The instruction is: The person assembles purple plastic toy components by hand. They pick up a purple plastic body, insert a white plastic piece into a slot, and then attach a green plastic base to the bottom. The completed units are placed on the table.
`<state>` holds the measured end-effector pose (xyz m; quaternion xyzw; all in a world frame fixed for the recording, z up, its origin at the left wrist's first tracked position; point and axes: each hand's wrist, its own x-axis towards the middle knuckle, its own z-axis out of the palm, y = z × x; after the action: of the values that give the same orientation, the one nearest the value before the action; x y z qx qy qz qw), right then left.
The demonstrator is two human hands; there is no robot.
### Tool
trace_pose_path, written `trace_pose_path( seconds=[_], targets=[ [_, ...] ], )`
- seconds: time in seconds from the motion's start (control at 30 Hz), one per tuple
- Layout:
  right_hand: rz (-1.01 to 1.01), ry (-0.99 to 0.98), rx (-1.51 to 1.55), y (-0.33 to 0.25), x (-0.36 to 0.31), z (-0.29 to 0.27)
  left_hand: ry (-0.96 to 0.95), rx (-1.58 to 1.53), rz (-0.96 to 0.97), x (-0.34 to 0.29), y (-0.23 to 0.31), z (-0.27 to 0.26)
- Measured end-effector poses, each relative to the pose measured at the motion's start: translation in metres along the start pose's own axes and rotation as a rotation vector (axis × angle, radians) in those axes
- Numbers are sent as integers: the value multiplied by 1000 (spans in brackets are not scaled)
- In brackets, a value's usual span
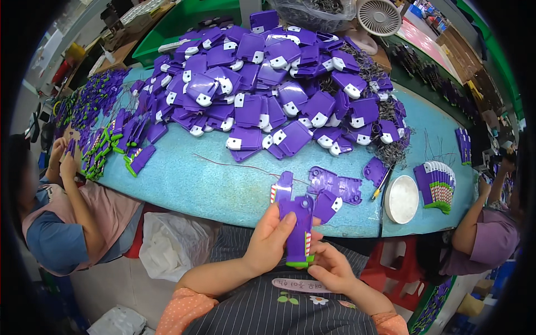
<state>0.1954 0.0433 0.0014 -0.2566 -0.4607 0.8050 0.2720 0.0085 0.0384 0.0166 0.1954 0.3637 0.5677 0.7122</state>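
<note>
In front of my apron, my left hand grips a purple plastic toy part with a green end and a red-and-white striped edge. The fingers of my right hand close on the same part beside its green end. Just beyond it, another purple striped piece shows partly, with a thin wire running left across the table. Purple shell pieces lie on the blue table near my hands, and a purple panel with a white corner is partly behind the held part.
A large heap of purple, white-cornered panels covers the table's middle. To the right are metal springs, a yellow-handled tool, a white round dish and fanned green-tipped parts. Co-workers sit on both sides.
</note>
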Motion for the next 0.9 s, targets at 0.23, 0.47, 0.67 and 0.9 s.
trace_pose_path(
  seconds=[0.23,0.47,0.67,0.9],
  targets=[
    [174,251,-19,-39,28,-21,-246,107,-357,-35,-20,-8],
    [-141,418,-428,-60,61,1,-261,109,-607,-16,-19,-4],
    [-550,430,-1181,-64,39,11,7,23,0,-24,-6,2],
    [-714,375,-1437,-55,38,16,-40,210,166,-35,-11,12]
  ],
)
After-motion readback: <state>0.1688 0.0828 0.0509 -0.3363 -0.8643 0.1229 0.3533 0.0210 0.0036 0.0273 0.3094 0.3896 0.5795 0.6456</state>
